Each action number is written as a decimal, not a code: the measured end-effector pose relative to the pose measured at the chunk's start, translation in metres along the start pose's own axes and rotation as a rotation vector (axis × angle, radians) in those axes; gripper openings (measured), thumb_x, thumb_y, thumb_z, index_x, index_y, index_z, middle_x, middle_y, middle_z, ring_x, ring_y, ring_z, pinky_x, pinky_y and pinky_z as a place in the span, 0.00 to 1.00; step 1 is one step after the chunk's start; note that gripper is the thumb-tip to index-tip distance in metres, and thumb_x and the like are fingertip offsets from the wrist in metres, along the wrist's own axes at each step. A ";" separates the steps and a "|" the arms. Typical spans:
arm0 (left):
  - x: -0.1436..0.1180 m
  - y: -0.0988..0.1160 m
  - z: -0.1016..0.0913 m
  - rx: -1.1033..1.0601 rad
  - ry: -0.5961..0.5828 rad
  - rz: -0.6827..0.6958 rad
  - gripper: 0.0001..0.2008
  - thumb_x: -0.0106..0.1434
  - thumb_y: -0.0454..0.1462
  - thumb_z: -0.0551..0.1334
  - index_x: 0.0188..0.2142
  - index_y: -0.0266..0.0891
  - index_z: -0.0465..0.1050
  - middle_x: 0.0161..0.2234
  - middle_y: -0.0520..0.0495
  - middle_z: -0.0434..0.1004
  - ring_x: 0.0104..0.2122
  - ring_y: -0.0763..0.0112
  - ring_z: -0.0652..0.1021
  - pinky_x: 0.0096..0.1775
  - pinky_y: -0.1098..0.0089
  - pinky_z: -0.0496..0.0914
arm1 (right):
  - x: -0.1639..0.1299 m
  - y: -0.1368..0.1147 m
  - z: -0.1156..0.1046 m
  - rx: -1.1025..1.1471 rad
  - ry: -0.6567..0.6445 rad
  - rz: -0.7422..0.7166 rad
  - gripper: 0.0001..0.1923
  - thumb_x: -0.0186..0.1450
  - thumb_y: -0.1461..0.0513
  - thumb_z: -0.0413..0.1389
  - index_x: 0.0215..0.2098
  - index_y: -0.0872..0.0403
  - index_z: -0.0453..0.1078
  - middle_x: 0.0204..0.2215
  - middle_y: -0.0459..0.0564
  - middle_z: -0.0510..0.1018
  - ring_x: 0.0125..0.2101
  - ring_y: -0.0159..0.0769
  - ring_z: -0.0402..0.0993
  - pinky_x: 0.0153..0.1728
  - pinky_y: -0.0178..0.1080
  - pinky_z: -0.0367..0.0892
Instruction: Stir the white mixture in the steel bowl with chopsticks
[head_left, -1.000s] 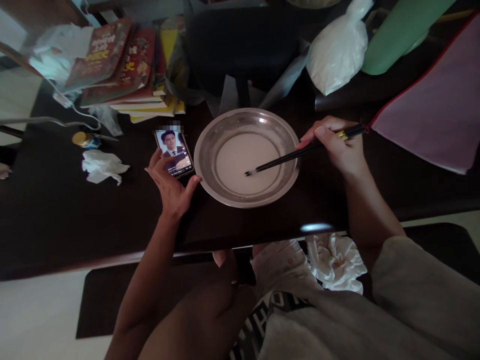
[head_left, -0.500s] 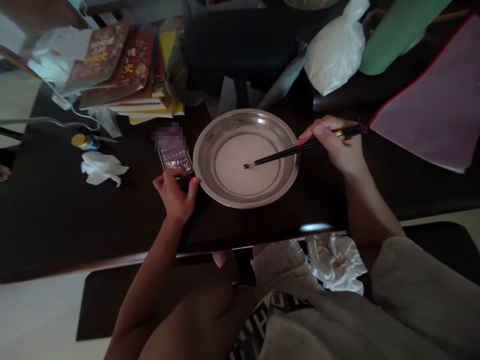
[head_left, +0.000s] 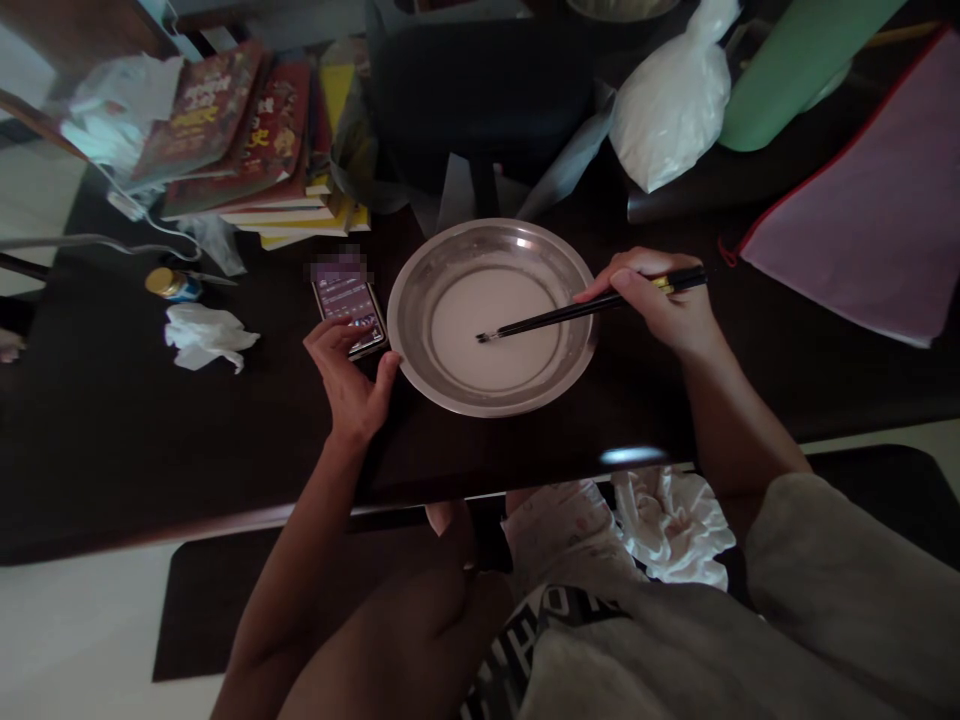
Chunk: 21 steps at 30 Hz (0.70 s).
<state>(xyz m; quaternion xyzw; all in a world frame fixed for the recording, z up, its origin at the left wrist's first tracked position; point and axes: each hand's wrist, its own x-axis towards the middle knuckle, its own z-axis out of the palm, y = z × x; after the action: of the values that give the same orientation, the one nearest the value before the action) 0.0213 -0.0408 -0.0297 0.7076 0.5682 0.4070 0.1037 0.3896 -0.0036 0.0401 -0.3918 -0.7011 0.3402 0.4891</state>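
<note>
Dark and cluttered, the worktop (head_left: 112, 420) carries a shallow metal bowl (head_left: 493, 316) in which a thin pool of pale liquid is held, just beside a lit phone (head_left: 349, 305). Black chopsticks (head_left: 577, 312) are gripped by the right hand (head_left: 664, 305), their tips dipped in the liquid, while the phone is touched by the left hand (head_left: 346, 382), fingers curled. With attention split, the liquid could be slopped over the low rim onto the phone.

Pretty dim room, with a dark wooden table (head_left: 112, 440) filling most of the frame. Pale floor (head_left: 75, 640) shows along the bottom left, with a dark mat (head_left: 195, 620) on it. A black chair back (head_left: 480, 90) sits top center.
</note>
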 end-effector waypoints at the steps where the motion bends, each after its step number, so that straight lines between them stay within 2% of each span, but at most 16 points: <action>1: 0.000 0.001 0.001 -0.020 0.034 0.029 0.29 0.66 0.60 0.55 0.54 0.44 0.55 0.57 0.33 0.58 0.61 0.49 0.65 0.56 0.46 0.67 | 0.000 0.000 0.000 -0.007 0.002 0.000 0.13 0.69 0.52 0.58 0.31 0.43 0.82 0.29 0.44 0.85 0.30 0.35 0.79 0.34 0.40 0.73; 7: -0.002 0.010 0.000 0.189 0.182 0.081 0.27 0.65 0.60 0.56 0.51 0.44 0.60 0.50 0.36 0.66 0.55 0.50 0.71 0.53 0.44 0.67 | 0.001 0.006 -0.002 0.074 0.163 0.016 0.12 0.68 0.52 0.59 0.32 0.44 0.82 0.26 0.42 0.83 0.28 0.34 0.80 0.33 0.40 0.74; 12: -0.003 0.010 -0.002 0.279 0.215 0.054 0.30 0.63 0.62 0.58 0.53 0.46 0.60 0.52 0.35 0.67 0.56 0.47 0.71 0.52 0.43 0.68 | 0.001 0.008 -0.001 0.047 0.022 0.007 0.15 0.68 0.49 0.58 0.29 0.44 0.81 0.25 0.44 0.83 0.30 0.35 0.81 0.32 0.40 0.75; 18: 0.000 0.000 -0.002 0.202 0.196 0.009 0.38 0.59 0.66 0.59 0.57 0.45 0.59 0.56 0.34 0.64 0.57 0.47 0.71 0.52 0.46 0.69 | 0.001 0.011 -0.002 0.102 0.132 0.021 0.13 0.67 0.51 0.60 0.30 0.45 0.81 0.25 0.44 0.82 0.26 0.35 0.80 0.30 0.41 0.74; 21: 0.004 -0.007 -0.002 0.136 0.146 -0.011 0.42 0.57 0.68 0.58 0.60 0.44 0.57 0.59 0.33 0.61 0.51 0.51 0.76 0.52 0.47 0.71 | 0.001 0.009 0.000 0.082 0.066 0.025 0.15 0.68 0.50 0.58 0.29 0.46 0.80 0.25 0.45 0.82 0.26 0.35 0.80 0.29 0.41 0.74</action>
<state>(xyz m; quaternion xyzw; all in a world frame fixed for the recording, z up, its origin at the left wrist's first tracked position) 0.0146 -0.0358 -0.0307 0.6782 0.6046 0.4175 0.0158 0.3915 0.0011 0.0328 -0.3912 -0.6651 0.3616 0.5233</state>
